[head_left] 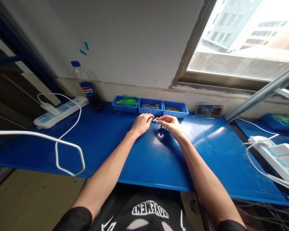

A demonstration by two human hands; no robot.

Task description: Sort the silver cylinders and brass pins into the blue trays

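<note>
Over the blue table, my left hand is palm down with its fingers bent and drawn together. Its fingertips come up to several small grey metal pieces, and whatever they hold is too small to make out. From the other side, my right hand pinches one of these small metal pieces between thumb and forefinger. Just beyond my hands stand a blue bin of grey metal parts and a blue bin of thin brownish, screw-like pieces. Further left is a blue bin with green plastic bags.
A dark soda bottle stands at the back left beside a white power strip. A white cable loops over the blue table. On the right are a metal strut and another power strip.
</note>
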